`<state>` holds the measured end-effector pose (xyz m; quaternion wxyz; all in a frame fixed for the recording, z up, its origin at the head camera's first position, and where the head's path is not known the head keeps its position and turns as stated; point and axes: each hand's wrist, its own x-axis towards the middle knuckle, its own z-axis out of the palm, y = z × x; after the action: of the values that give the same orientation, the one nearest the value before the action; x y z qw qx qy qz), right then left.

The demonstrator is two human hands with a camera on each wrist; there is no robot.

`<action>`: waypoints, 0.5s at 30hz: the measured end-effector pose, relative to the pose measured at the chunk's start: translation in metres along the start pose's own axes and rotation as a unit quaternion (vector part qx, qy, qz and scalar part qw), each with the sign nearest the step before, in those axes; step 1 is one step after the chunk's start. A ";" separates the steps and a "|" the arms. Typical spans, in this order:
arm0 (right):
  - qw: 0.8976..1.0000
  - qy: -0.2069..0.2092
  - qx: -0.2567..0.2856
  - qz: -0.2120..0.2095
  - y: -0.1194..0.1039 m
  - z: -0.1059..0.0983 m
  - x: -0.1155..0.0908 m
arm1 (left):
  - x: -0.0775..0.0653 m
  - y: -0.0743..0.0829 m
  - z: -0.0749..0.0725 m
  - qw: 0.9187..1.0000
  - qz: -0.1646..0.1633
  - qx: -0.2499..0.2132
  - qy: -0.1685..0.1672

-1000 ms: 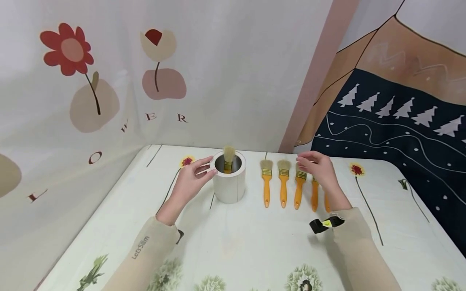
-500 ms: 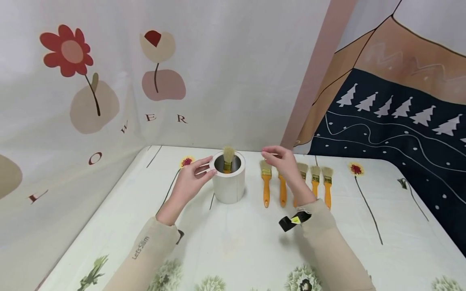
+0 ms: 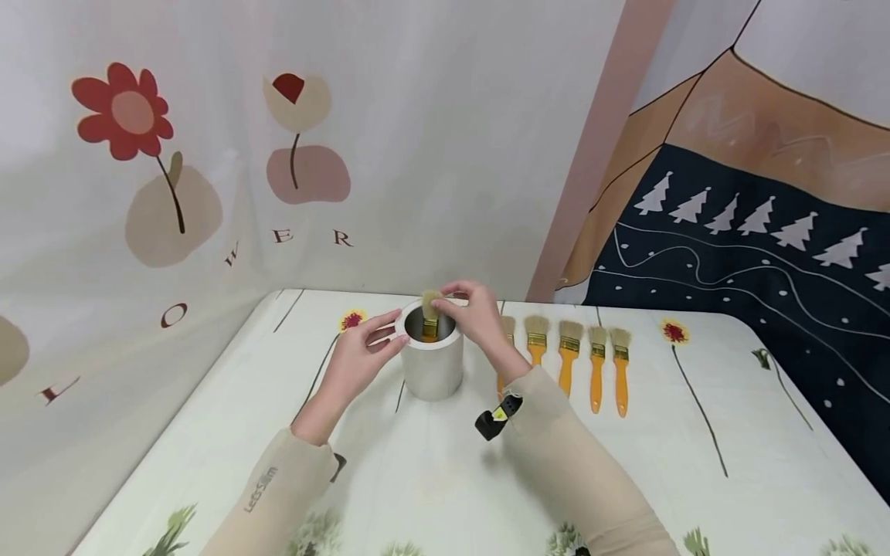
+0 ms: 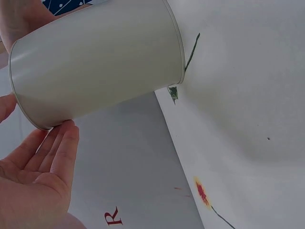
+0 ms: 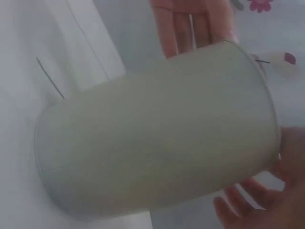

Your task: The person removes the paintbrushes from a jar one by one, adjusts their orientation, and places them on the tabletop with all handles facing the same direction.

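Observation:
A white cylindrical container [image 3: 433, 371] stands upright on the table. Inside it a paintbrush [image 3: 430, 326] stands with its pale bristles up; its handle is mostly hidden. My left hand [image 3: 358, 351] touches the container's left side near the rim, its fingers straight in the left wrist view. My right hand [image 3: 476, 313] reaches over the right rim, its thumb in front of the bristles; whether it pinches them I cannot tell. The brush is hidden in both wrist views, where the container wall [image 4: 100, 62] fills much of the picture.
Right of the container lie several orange-handled paintbrushes [image 3: 568, 359] in a row, the leftmost partly behind my right forearm [image 3: 570, 463]. A flower-print cloth [image 3: 417, 494] covers the table. Printed curtains [image 3: 431, 154] stand close behind.
My right hand has moved left from above the row of brushes to the brush in the container. The left hand has stayed at the container. The head view has tilted slightly.

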<state>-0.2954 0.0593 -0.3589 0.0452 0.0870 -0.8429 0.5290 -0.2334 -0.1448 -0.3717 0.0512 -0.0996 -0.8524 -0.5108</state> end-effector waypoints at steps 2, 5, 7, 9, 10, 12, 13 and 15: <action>1.000 0.012 0.000 -0.020 -0.003 0.001 0.000 | -0.001 0.000 0.001 1.000 0.002 0.000 0.001; 0.998 0.020 0.024 -0.049 -0.009 -0.003 -0.006 | -0.002 0.002 0.002 1.000 0.000 -0.002 0.000; 0.996 0.026 0.050 -0.064 -0.015 -0.009 -0.011 | -0.002 0.002 0.003 1.000 -0.004 -0.002 0.000; 0.993 0.035 0.079 -0.077 -0.022 -0.017 -0.015 | -0.002 0.002 0.004 1.000 -0.008 -0.002 0.001; 0.991 0.040 0.094 -0.085 -0.026 -0.021 -0.016 | -0.002 0.002 0.004 1.000 -0.008 0.000 0.002; 0.985 0.048 0.133 -0.104 -0.033 -0.031 -0.018 | -0.002 0.001 0.004 1.000 -0.007 0.002 0.006; 0.981 0.051 0.154 -0.108 -0.036 -0.036 -0.019 | -0.002 0.001 0.003 1.000 -0.007 0.002 0.007; 0.971 0.059 0.200 -0.116 -0.043 -0.047 -0.020 | -0.002 0.001 0.002 1.000 -0.010 0.004 0.008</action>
<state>-0.2678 0.0857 -0.3038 0.1372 0.1603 -0.6998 0.6824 -0.2311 -0.1428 -0.3727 0.0532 -0.0869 -0.8547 -0.5090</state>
